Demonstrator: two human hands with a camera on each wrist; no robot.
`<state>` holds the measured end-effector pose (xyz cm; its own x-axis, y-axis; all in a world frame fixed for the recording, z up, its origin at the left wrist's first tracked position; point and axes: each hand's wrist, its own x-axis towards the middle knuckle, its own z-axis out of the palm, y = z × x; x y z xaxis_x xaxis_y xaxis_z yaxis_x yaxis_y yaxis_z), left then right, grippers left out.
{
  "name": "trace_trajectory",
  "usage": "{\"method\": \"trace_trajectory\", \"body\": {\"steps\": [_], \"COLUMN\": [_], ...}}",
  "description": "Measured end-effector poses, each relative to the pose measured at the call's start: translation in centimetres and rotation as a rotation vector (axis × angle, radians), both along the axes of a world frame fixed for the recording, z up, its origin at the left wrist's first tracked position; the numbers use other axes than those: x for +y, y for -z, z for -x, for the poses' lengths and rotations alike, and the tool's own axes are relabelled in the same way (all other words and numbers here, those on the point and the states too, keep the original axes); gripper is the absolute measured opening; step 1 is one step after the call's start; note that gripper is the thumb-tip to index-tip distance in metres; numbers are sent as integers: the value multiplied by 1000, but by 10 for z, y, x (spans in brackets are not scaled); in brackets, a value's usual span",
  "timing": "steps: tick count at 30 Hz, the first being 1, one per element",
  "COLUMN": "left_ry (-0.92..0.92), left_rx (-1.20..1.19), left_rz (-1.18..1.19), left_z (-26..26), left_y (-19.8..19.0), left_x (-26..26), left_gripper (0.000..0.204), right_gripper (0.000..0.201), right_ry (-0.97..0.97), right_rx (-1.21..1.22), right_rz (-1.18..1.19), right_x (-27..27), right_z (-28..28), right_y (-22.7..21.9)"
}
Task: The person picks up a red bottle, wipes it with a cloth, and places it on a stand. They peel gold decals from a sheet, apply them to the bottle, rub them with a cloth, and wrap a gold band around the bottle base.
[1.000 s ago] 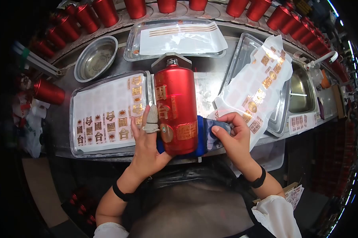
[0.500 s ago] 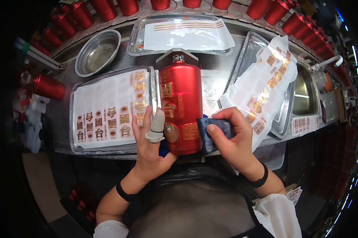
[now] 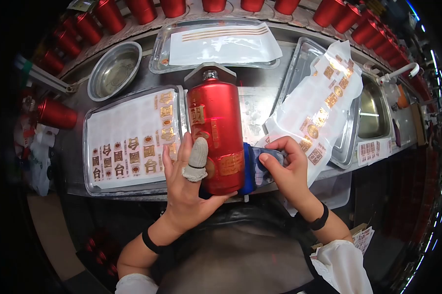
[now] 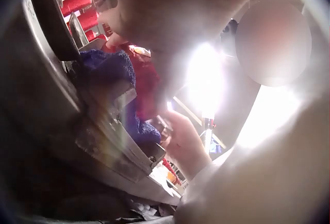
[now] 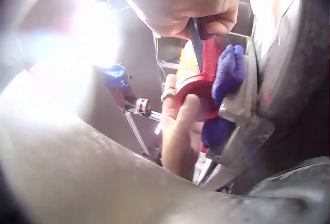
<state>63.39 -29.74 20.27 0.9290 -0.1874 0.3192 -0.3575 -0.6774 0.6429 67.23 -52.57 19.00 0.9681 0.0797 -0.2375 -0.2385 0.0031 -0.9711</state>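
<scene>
A red bottle (image 3: 217, 117) with gold characters and a bare neck lies neck-away on a stand with blue cloth (image 3: 249, 169). My left hand (image 3: 186, 191) is at its lower left side, fingers nearly straight and the thumb at the base. A pale knitted cover (image 3: 197, 158) sits on one finger, which overlaps the gold decals. My right hand (image 3: 292, 169) pinches a dark flat scraper (image 3: 270, 164) just right of the bottle. In the right wrist view, the scraper's thin edge (image 5: 196, 44) overlaps the red bottle, and the left thumb (image 5: 186, 113) touches the base.
Left is a tray (image 3: 89, 169) with gold decal sheets, behind it a metal bowl (image 3: 114, 71). A tray (image 3: 162, 51) with gold strips stands at the back. A decal sheet (image 3: 323, 108) covers another tray on the right, beside a sink (image 3: 372, 115). Red bottles (image 3: 142, 10) line the back.
The scraper was against the bottle's lower right side half a second ago and is now further right. My left hand has slid right over the bottle's face, covering some gold decals.
</scene>
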Motion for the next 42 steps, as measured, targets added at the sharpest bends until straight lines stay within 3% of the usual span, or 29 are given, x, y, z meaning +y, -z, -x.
{"method": "trace_trajectory", "body": {"steps": [3,5,9,13,17,21,22,26,29,30,33,36,42], "left_ry": [-14,3,23,19,91,92,123,95,68,44,13,17,80], "left_rx": [-68,-68,-43,129,234,241,251,151,15,59,52,-10,-60], "left_rz": [-21,-10,63,95,192,158,153,124,29,-4,-138,-270,-400], "left_z": [-1,-3,-3,2,1,1,0,-1,-5,-5,-4,-9,-6], "left_y": [4,4,12,27,30,33,35,29,22,15,5,-8,-19], "left_x": [1,1,10,17,20,21,24,21,18,16,16,11,3], "left_gripper": [99,100,98,94,92,92,93,89,82,72,72,68,55], "right_gripper": [19,21,22,17,17,18,18,21,27,33,38,35,22], "right_ry": [12,-94,-25,-79,7,-110,-114,-21,-130,-186,-363,-428,-278], "right_rx": [-108,-165,-84,-349,-174,-478,-484,-655,-795,-899,-1032,-928,-631], "right_rz": [-151,27,-18,101,236,198,320,363,500,462,418,385,339], "right_x": [12,14,5,13,4,11,11,10,16,15,6,-5,-13], "right_z": [5,7,-3,3,-9,-6,-11,-19,-12,-12,-3,3,14], "right_y": [-21,-12,3,-15,-2,-14,-20,-17,-31,-30,-27,-28,-31]}}
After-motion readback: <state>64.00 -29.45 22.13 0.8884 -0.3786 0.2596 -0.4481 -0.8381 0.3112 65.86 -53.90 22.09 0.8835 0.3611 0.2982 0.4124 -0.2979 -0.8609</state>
